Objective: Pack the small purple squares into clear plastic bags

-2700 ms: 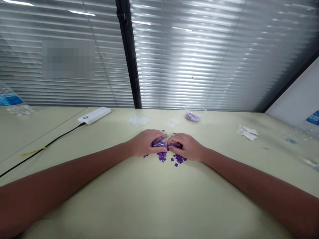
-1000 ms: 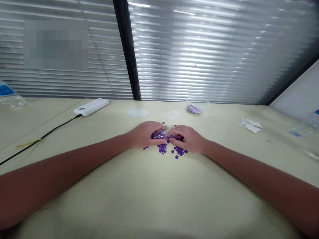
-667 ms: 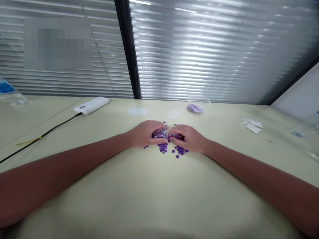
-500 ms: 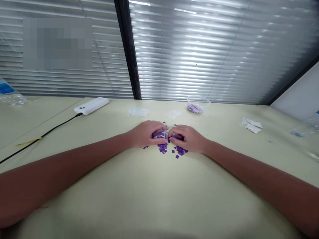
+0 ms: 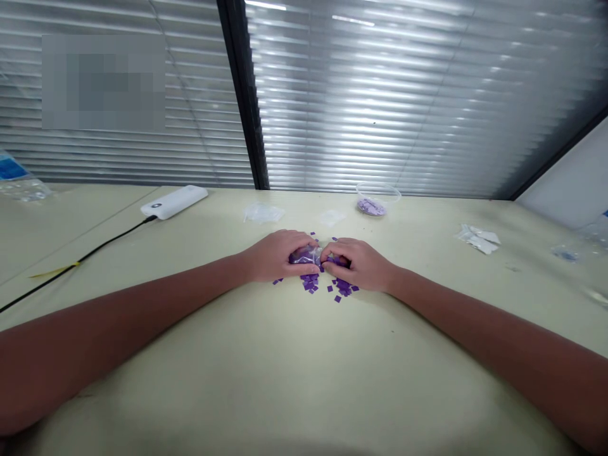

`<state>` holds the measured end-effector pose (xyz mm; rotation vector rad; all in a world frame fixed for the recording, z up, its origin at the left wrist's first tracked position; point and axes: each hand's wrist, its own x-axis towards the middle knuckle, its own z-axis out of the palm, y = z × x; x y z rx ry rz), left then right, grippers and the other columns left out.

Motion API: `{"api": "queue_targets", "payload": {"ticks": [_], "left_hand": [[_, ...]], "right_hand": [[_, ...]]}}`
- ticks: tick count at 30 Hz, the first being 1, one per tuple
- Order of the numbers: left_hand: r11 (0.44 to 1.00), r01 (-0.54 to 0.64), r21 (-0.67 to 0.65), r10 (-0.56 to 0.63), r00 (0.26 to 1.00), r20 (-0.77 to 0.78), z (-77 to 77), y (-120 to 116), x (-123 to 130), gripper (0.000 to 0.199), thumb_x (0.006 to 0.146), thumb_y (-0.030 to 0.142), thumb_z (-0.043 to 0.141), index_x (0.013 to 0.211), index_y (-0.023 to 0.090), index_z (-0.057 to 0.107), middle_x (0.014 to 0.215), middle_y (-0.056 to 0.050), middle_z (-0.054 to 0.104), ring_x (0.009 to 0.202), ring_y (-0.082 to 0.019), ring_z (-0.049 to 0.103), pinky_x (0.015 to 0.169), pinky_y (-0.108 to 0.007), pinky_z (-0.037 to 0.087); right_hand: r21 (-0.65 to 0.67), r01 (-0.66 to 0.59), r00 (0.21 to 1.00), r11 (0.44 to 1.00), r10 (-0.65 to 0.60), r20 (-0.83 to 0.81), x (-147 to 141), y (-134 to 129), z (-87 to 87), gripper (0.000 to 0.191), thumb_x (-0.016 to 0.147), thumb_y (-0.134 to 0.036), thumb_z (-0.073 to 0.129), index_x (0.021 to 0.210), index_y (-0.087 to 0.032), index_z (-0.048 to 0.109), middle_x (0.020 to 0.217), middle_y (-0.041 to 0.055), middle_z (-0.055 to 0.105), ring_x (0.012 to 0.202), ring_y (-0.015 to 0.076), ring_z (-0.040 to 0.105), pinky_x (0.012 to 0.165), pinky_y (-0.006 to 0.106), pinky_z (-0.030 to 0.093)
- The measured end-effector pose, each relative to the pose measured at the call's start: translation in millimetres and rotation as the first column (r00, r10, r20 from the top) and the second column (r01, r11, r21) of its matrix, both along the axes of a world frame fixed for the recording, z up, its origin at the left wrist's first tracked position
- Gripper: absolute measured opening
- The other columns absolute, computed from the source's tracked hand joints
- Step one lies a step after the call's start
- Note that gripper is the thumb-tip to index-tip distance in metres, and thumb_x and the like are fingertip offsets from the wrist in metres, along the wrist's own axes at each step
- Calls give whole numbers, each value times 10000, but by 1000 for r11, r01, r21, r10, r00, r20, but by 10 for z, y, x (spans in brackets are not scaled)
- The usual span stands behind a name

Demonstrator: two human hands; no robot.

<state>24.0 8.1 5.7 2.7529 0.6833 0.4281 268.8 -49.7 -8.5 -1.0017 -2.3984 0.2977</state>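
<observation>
My left hand is wrapped around a small clear plastic bag, which lies on its side with purple pieces showing through it. The bag's end points toward my right hand. That hand is curled, thumb and fingertips close together right at the end of the bag, with purple pieces visible between them. Whether the fingertips also grip the bag's edge, I cannot tell. Small flat purple square pieces lie scattered on the table below and around both hands, a few beyond the fingers too.
A clear round tub with pale lilac pieces stands near the back edge of the table. Flat clear bags and white packets lie about. A white power bank with a black cable and a plastic bottle are left.
</observation>
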Motion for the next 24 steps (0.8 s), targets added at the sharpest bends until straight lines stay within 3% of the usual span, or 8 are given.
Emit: {"api": "queue_targets", "payload": {"ticks": [24], "left_hand": [[1000, -3, 1, 3, 1000, -10, 5, -4, 5, 509, 938, 674, 571, 1184, 239, 668, 1007, -46, 709, 902, -229, 620, 766, -320, 412]], "right_hand": [[13, 5, 1000, 1000, -5, 3, 3, 4, -5, 68, 956, -233, 619, 988, -218, 677, 812, 4, 668, 733, 152, 567, 694, 278, 395]]}}
